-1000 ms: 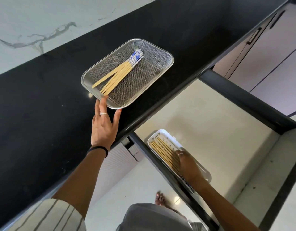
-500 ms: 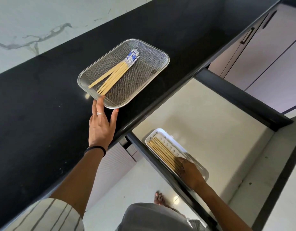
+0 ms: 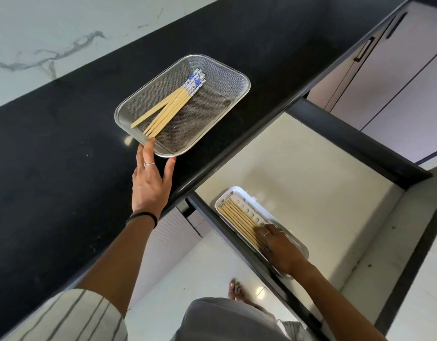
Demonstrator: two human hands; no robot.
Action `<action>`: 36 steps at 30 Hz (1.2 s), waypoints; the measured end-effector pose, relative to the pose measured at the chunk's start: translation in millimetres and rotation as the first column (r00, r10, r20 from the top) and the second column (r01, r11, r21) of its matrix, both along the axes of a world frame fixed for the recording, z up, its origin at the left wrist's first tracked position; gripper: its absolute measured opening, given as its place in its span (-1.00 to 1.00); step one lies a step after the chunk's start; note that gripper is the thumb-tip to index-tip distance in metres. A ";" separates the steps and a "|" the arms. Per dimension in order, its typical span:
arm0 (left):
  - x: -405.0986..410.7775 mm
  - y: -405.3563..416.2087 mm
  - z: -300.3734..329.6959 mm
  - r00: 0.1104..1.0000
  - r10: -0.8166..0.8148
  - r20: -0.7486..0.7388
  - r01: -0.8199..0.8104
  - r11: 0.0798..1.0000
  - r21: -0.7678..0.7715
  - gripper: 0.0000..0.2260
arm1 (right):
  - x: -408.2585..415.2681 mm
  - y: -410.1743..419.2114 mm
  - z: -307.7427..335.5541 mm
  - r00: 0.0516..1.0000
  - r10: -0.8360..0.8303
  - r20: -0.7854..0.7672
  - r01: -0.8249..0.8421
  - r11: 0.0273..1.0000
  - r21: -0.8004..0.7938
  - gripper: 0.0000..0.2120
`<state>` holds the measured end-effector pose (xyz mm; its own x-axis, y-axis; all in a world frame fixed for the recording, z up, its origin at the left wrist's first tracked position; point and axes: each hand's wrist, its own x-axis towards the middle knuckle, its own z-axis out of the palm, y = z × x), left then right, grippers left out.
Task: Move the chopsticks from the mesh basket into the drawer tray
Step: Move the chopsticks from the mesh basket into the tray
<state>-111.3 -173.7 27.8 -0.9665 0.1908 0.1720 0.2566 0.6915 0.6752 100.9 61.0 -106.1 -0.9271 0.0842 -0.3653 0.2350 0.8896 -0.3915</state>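
A silver mesh basket point(image 3: 220, 70) sits on the black counter and holds several wooden chopsticks point(image 3: 172, 104) with blue-patterned tops. My left hand point(image 3: 152, 179) lies flat on the counter, its straight fingertips touching the basket's near rim. Down in the open drawer point(image 3: 311, 168), a white tray point(image 3: 237, 191) holds several more chopsticks point(image 3: 239, 221) laid side by side. My right hand point(image 3: 280, 249) rests palm down on their near ends inside the tray; its fingers look flat.
The black counter point(image 3: 65, 156) runs diagonally, with a marble wall behind it. The drawer's dark front rail point(image 3: 227, 232) and far side wall point(image 3: 355, 141) frame a pale floor. Cabinet doors point(image 3: 397, 77) stand at the right. A bare foot point(image 3: 236, 290) shows below.
My right hand has slid a little toward the near end of the tray, uncovering more of the chopsticks. My left hand stays at the basket's rim.
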 end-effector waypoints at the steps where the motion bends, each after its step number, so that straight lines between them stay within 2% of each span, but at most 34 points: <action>1: 0.0 -0.2 0.1 1.000 -0.003 0.001 0.003 1.000 0.003 -0.47 | -0.5 0.4 0.4 1.000 0.010 -0.019 -0.009 1.000 0.027 -0.49; 6: 0.0 -0.1 -0.5 1.000 -0.005 0.001 0.005 1.000 0.005 -0.47 | 2.4 0.1 -3.2 0.999 0.022 -0.038 -0.019 0.997 0.079 -0.50; 10: 0.1 -0.3 -0.2 1.000 -0.002 0.000 0.002 1.000 0.004 -0.47 | 9.0 6.9 -9.4 0.997 0.076 0.029 -0.077 0.997 0.028 -0.47; 14: -0.4 -0.7 0.1 1.000 -0.010 0.003 0.010 1.000 0.011 -0.46 | 8.8 11.3 -9.1 0.971 0.142 0.192 -0.135 0.990 -0.050 -0.47; 16: -0.2 -0.6 0.0 1.000 -0.007 -0.004 0.007 1.000 0.006 -0.46 | 3.4 8.3 -5.9 0.974 0.079 0.212 -0.037 0.979 -0.199 -0.49; 19: 0.3 -0.6 0.2 1.000 -0.006 -0.004 0.006 1.000 0.000 -0.47 | -0.1 0.6 2.8 0.986 -0.098 0.136 0.149 0.883 -0.445 -0.55; 22: 0.3 -0.6 0.2 1.000 -0.002 -0.001 0.002 1.000 0.003 -0.47 | 2.5 -8.1 14.0 0.965 -0.212 0.155 0.262 0.797 -0.545 -0.53; 24: 0.3 -0.8 0.2 1.000 0.000 -0.002 0.000 1.000 0.001 -0.47 | 5.9 -12.8 18.5 0.961 -0.195 0.197 0.274 0.777 -0.567 -0.51; 27: 0.2 -1.0 0.0 1.000 0.000 0.002 0.000 1.000 0.001 -0.47 | 8.7 -13.3 21.4 0.956 -0.145 0.254 0.257 0.832 -0.492 -0.44; 30: 0.5 -1.0 0.2 1.000 -0.004 0.008 0.004 1.000 0.005 -0.47 | 7.7 -10.4 23.1 0.940 -0.197 0.279 0.317 0.807 -0.499 -0.44; 36: 1.1 -0.2 1.4 1.000 0.009 0.014 -0.009 1.000 -0.003 -0.47 | 0.5 -9.9 24.9 0.919 -0.343 0.193 0.393 0.758 -0.520 -0.51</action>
<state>-110.2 -173.9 29.2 -0.9703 0.1828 0.1582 0.2414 0.6958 0.6764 101.5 51.1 -81.1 -0.8309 0.1798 -0.5266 0.5526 0.3769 -0.7433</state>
